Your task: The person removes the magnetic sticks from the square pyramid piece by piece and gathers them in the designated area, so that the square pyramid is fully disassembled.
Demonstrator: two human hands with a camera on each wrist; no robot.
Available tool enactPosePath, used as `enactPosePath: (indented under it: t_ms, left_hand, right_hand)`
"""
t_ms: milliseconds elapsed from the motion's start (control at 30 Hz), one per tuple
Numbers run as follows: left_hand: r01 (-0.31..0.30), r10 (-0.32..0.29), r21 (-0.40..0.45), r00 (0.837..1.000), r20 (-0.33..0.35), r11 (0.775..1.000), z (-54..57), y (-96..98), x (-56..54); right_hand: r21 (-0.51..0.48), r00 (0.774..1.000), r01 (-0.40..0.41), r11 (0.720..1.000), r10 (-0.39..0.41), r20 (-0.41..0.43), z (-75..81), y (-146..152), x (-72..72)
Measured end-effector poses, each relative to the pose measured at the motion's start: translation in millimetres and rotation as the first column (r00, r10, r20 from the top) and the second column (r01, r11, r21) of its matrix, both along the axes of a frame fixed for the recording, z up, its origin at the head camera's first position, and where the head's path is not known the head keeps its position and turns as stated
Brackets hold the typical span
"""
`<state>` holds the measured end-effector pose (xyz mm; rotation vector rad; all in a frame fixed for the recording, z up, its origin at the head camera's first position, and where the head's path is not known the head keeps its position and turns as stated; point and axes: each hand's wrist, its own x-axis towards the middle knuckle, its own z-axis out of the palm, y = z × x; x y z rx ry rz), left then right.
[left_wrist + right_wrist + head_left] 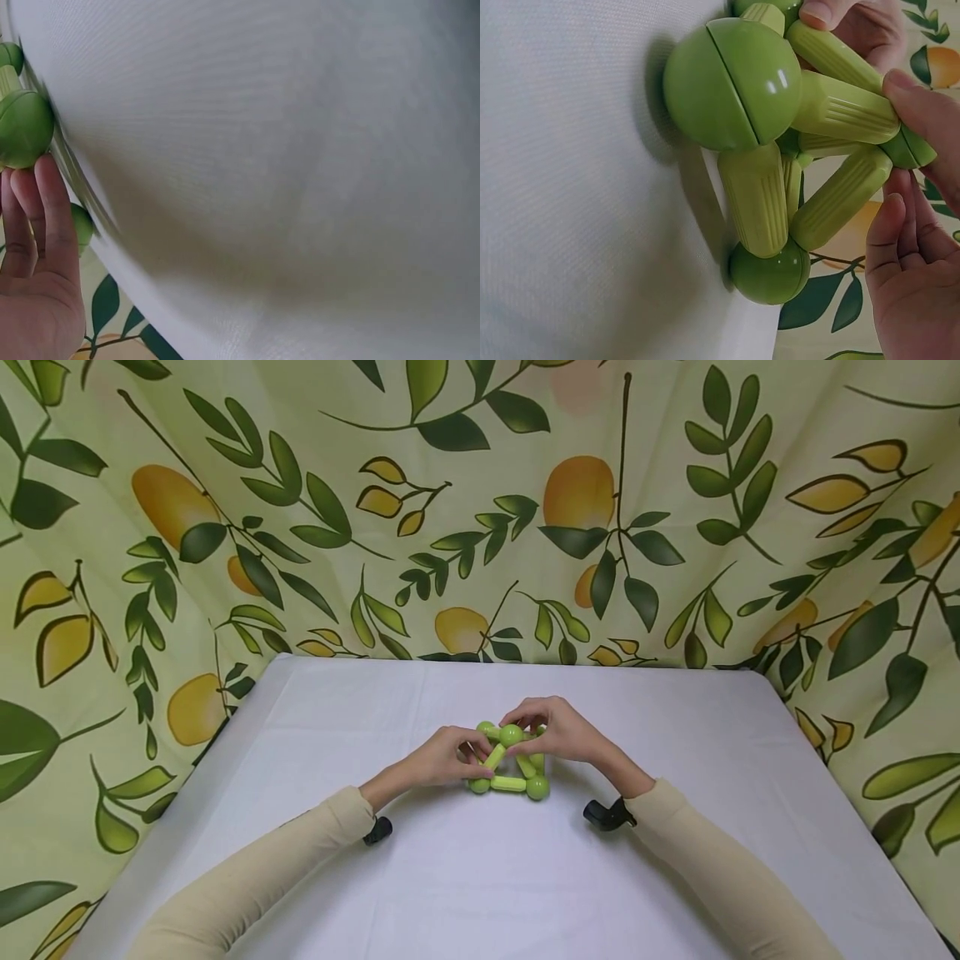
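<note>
A pyramid-like frame of yellow-green ribbed rods (508, 783) and green balls (537, 787) stands on the white table. My right hand (564, 731) pinches the top ball (907, 147) between thumb and fingers, where several slanting rods meet. At the frame's left side, my left hand (442, 755) holds its lower corner, thumb on a rod beside the ball there. In the left wrist view, fingertips of the left hand (41, 277) touch a green ball (26, 129); the thumb is hidden. Another ball (731, 84) sits low on the cloth in the right wrist view.
A white cloth covers the table (450, 893). Black wrist mounts (606, 815) show beneath both forearms. A curtain (480, 552) with leaves and orange fruit hangs behind and along both sides of the table.
</note>
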<state>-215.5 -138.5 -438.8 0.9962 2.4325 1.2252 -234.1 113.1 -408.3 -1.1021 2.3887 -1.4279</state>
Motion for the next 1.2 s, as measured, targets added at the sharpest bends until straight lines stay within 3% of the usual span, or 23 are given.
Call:
enactPosePath:
  t_ms: [233,900,1200]
  left_hand:
    - [-0.013,0.013,-0.007,1.000,0.008,1.000,0.8,-0.1,1.4]
    - [-0.018,0.018,-0.007,1.000,-0.005,1.000,-0.8,0.9,-0.8]
    - [-0.034,0.034,-0.011,0.999,0.016,0.999,0.6,-0.2,-0.7]
  right_hand:
    - [-0.015,1.000,-0.021,1.000,0.021,0.023,-11.9,5,-9.2]
    - [-0.017,0.995,-0.083,0.996,0.084,0.056,-13.6,9,-16.1]
    - [-0.079,1.000,0.002,0.997,0.000,0.025,-9.1,21,-22.8]
